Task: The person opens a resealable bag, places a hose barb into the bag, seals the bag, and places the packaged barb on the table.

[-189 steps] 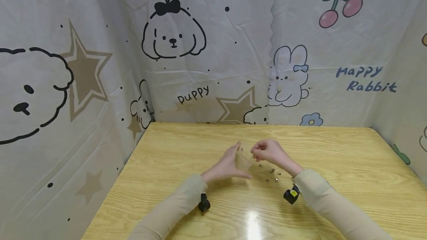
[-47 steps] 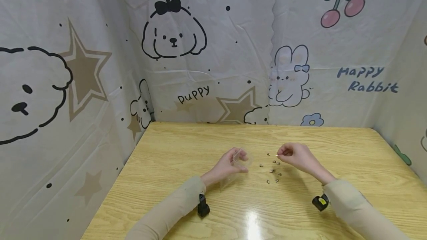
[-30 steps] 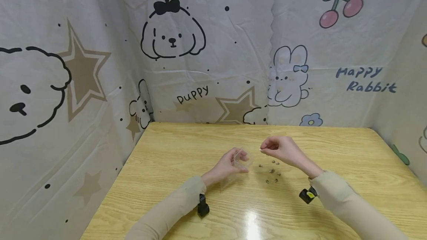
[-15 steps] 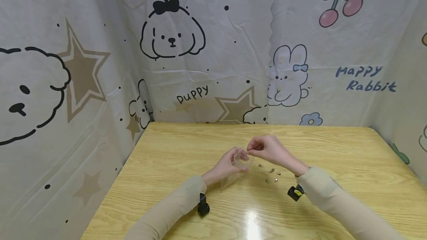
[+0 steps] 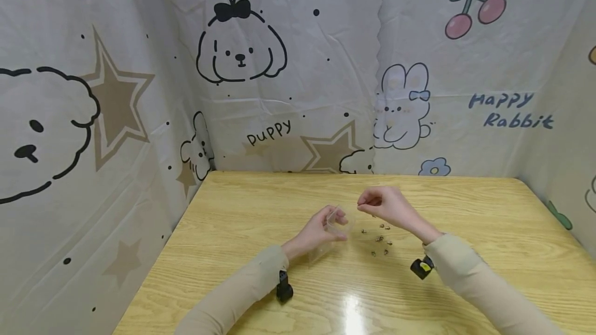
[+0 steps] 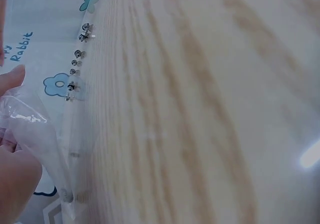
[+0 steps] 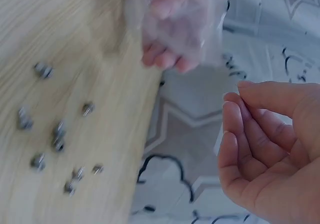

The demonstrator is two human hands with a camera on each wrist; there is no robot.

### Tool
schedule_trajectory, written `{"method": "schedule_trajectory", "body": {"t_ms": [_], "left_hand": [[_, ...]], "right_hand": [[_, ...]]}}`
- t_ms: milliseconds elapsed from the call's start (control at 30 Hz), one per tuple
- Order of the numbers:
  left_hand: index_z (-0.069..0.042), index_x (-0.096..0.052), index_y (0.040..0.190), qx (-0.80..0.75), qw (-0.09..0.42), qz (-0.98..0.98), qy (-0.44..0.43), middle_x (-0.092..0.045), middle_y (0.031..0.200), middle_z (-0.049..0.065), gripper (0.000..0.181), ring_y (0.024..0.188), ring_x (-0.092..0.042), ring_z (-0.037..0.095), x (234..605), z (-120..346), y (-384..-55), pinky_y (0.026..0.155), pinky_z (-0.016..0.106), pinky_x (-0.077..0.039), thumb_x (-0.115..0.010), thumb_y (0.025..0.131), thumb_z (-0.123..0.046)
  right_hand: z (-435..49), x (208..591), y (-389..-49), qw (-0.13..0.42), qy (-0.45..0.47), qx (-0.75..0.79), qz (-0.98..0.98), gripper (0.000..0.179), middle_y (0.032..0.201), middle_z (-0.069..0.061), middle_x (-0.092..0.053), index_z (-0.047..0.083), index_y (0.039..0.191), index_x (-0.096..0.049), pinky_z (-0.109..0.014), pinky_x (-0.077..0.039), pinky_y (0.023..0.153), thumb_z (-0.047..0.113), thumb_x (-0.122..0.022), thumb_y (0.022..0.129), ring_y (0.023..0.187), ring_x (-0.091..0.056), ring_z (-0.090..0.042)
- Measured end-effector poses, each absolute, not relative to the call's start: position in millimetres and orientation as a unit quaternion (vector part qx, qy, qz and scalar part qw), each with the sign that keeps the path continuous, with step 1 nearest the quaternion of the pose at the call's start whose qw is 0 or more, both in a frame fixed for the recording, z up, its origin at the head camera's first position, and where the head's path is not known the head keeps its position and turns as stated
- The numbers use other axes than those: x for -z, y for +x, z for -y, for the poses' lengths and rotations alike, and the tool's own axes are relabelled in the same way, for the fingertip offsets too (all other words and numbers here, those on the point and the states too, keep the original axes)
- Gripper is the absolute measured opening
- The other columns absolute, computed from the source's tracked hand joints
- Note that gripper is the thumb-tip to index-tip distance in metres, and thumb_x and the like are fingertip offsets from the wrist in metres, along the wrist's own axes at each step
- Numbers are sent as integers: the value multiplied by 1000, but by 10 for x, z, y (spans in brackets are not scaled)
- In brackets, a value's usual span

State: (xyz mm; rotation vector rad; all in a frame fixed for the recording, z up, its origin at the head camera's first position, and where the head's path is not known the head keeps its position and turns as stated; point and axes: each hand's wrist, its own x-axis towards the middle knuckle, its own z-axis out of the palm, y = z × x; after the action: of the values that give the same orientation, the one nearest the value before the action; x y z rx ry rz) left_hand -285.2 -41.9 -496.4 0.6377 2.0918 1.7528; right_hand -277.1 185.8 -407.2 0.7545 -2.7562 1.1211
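Note:
My left hand point(image 5: 309, 231) holds a clear plastic bag point(image 5: 341, 227) with its mouth spread wide, above the table's middle. In the left wrist view the crinkled bag point(image 6: 37, 129) hangs from the fingers. My right hand point(image 5: 388, 208) hovers just right of the bag's mouth. In the right wrist view that hand point(image 7: 270, 149) has thumb and index fingertips together, the other fingers curled, and nothing shows between them. Several small metal screws point(image 5: 380, 239) lie scattered on the table below the right hand; they show larger as silvery screws point(image 7: 59, 135) in the right wrist view.
The wood-grain table point(image 5: 251, 206) has a patterned curtain point(image 5: 326, 92) behind it and along its sides. A black wrist camera point(image 5: 284, 291) hangs under the left wrist and another camera point(image 5: 421, 268) under the right. Light glares on the table's near part.
Over the last second and a half, my right hand carries a small screw from the right to the bag's mouth, then draws back rightward without it showing. The left hand and bag keep still.

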Motion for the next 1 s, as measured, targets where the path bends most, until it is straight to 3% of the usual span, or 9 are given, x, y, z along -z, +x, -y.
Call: {"method": "schedule_trajectory", "body": {"t_ms": [433, 700, 833, 1000], "left_hand": [[-7, -52, 127, -605, 156, -746, 230, -62, 127, 14, 49, 118, -59, 21, 4967, 426, -2836, 109, 41, -47, -76, 84, -2], [-9, -53, 125, -611, 155, -742, 229, -62, 126, 12, 47, 120, -58, 19, 4961, 431, -2826, 104, 36, -51, -76, 85, -2], [-10, -53, 125, -610, 159, -742, 227, -62, 126, 12, 47, 116, -59, 16, 4956, 431, -2828, 100, 32, -53, -76, 85, -2], [-6, -51, 127, -613, 165, -736, 235, -61, 128, 16, 48, 112, -63, 22, 4956, 428, -2833, 94, 29, -56, -74, 86, -1]], "right_hand": [[-2400, 4445, -2855, 12, 192, -338, 921, 8, 88, -10, -73, 1, 91, -70, -18, -53, 69, 6, -73, 86, 78, -63, -8], [-2538, 4682, -2836, -47, 178, -329, 926, 11, 88, -8, -72, 2, 94, -72, -17, -50, 68, 6, -74, 84, 78, -60, -8], [-2540, 4751, -2839, -47, 172, -330, 927, 12, 86, -6, -72, 4, 92, -73, -17, -48, 66, 8, -76, 82, 76, -57, -8], [-2537, 4786, -2843, -44, 173, -334, 926, 12, 85, -5, -72, 4, 91, -73, -17, -47, 65, 9, -77, 81, 74, -56, -7]]}}
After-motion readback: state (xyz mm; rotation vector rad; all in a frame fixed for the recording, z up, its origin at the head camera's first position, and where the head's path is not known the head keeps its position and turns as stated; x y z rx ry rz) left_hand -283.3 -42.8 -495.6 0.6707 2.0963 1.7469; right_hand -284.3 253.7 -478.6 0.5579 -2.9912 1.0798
